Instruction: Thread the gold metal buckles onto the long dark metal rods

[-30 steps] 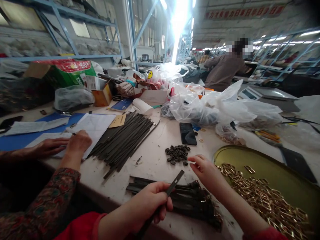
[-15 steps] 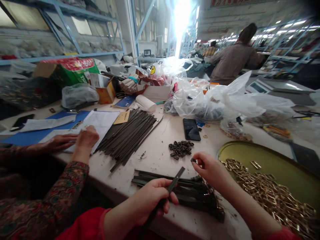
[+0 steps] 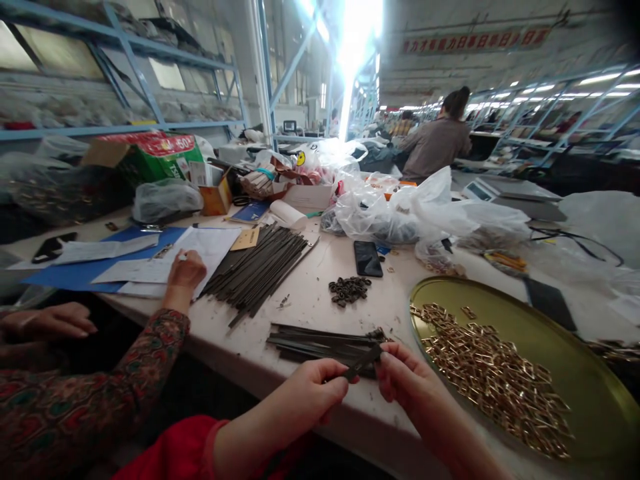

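left hand (image 3: 320, 393): my fingers are closed round a dark strip (image 3: 363, 363), its end angled toward the right hand
right hand (image 3: 407, 380): has just moved in from beside the tray, nearly closed, thumb and fingers pinching the strip's tip
brass buckles (image 3: 487, 373): heaped in a round gold tray (image 3: 595, 393)
strip bundle (image 3: 325, 347): lying on the table (image 3: 305, 313) just beneath my hands

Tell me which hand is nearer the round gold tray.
Right. The right hand sits at the near rim of the round gold tray; the left hand is farther off, beyond the right hand, holding a dark strip.
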`<state>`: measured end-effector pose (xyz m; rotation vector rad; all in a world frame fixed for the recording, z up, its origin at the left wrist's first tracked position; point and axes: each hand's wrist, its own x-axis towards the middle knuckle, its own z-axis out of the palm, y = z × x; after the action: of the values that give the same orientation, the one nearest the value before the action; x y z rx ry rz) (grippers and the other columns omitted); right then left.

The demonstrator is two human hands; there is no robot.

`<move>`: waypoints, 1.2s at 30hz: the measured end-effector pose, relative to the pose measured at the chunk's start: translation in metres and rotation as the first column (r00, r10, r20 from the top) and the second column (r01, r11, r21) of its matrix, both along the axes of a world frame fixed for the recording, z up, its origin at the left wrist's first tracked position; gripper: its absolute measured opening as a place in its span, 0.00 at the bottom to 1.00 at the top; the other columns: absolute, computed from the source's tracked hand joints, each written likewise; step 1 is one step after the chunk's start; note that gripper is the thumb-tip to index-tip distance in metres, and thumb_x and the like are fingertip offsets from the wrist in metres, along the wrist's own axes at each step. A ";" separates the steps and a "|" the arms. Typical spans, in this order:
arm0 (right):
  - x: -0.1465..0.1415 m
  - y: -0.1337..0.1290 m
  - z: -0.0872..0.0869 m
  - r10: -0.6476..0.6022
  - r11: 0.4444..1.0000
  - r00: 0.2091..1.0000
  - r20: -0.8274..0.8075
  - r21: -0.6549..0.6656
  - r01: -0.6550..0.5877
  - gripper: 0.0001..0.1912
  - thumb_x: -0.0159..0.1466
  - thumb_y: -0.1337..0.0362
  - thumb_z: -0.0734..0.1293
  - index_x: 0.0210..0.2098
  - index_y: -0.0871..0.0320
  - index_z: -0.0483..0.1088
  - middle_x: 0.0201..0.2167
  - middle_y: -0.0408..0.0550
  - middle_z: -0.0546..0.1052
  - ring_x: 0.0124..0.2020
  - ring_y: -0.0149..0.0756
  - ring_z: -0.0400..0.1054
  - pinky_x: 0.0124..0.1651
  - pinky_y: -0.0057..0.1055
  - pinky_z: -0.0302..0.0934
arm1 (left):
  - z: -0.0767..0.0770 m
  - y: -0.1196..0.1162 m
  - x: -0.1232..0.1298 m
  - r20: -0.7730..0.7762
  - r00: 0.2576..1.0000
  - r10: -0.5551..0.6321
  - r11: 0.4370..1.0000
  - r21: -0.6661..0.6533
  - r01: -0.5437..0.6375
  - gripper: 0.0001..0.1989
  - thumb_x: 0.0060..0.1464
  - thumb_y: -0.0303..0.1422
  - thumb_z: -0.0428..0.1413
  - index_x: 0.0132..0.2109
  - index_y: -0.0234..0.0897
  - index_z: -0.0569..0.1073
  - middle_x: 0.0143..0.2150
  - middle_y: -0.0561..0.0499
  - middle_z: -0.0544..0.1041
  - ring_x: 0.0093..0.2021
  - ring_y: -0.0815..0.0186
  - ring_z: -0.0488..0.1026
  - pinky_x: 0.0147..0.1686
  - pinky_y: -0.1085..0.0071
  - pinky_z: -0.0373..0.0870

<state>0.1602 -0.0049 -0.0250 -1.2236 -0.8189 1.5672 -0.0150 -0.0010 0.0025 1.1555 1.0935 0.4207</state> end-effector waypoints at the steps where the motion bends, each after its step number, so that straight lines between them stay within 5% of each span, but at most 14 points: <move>1: 0.000 -0.002 0.000 -0.006 1.000 1.000 -0.021 -0.003 0.005 0.15 0.51 0.55 0.70 0.29 0.59 0.66 0.18 0.37 0.68 0.17 0.22 0.55 0.21 0.23 0.49 | -0.001 -0.002 0.000 -0.009 1.000 -0.008 1.000 -0.002 0.007 0.14 0.49 0.35 0.47 0.40 0.32 0.71 0.16 0.61 0.57 0.15 0.76 0.53 0.15 0.78 0.49; 5: -0.002 -0.010 0.002 -0.054 0.998 0.997 -0.050 -0.021 0.053 0.15 0.48 0.57 0.73 0.29 0.57 0.66 0.20 0.38 0.70 0.19 0.24 0.59 0.23 0.23 0.53 | -0.004 -0.006 0.000 0.022 1.000 0.020 0.999 -0.028 -0.019 0.11 0.48 0.31 0.47 0.39 0.34 0.68 0.20 0.60 0.62 0.15 0.76 0.54 0.16 0.78 0.50; 11: -0.013 -0.024 0.000 0.078 0.997 0.997 -0.017 0.030 -0.078 0.16 0.49 0.55 0.72 0.30 0.57 0.66 0.21 0.39 0.71 0.23 0.28 0.61 0.29 0.26 0.56 | -0.001 -0.002 0.004 0.085 0.995 0.054 0.958 0.277 -0.075 0.08 0.50 0.34 0.53 0.33 0.32 0.69 0.29 0.54 0.70 0.32 0.70 0.64 0.33 0.76 0.59; 23: -0.021 -0.028 -0.012 0.100 0.993 0.995 0.014 0.063 -0.100 0.19 0.48 0.51 0.71 0.32 0.55 0.66 0.22 0.39 0.70 0.23 0.29 0.63 0.27 0.26 0.57 | -0.010 0.001 0.004 0.193 0.978 0.077 0.996 0.017 -0.082 0.14 0.43 0.39 0.60 0.30 0.33 0.68 0.27 0.54 0.71 0.31 0.69 0.66 0.33 0.75 0.59; 30: -0.021 -0.026 -0.004 0.023 0.994 0.972 0.235 0.101 -0.048 0.15 0.49 0.51 0.70 0.27 0.56 0.72 0.21 0.41 0.73 0.25 0.31 0.63 0.29 0.27 0.57 | -0.013 0.001 0.001 0.049 0.996 0.073 0.967 0.241 -0.083 0.10 0.48 0.37 0.57 0.31 0.34 0.68 0.27 0.56 0.68 0.30 0.70 0.62 0.31 0.76 0.57; 36: -0.022 -0.024 -0.017 0.052 0.992 0.954 0.296 0.095 -0.083 0.15 0.51 0.50 0.69 0.27 0.57 0.73 0.21 0.42 0.74 0.24 0.32 0.64 0.27 0.28 0.57 | -0.025 -0.003 0.001 0.057 0.992 0.113 0.958 0.257 -0.124 0.09 0.48 0.36 0.56 0.30 0.35 0.67 0.27 0.56 0.67 0.32 0.69 0.63 0.32 0.76 0.58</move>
<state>0.1387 -0.0288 -0.0418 -1.3817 -1.1315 1.3934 -0.0136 -0.0038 -0.0224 1.3083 1.0966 0.6959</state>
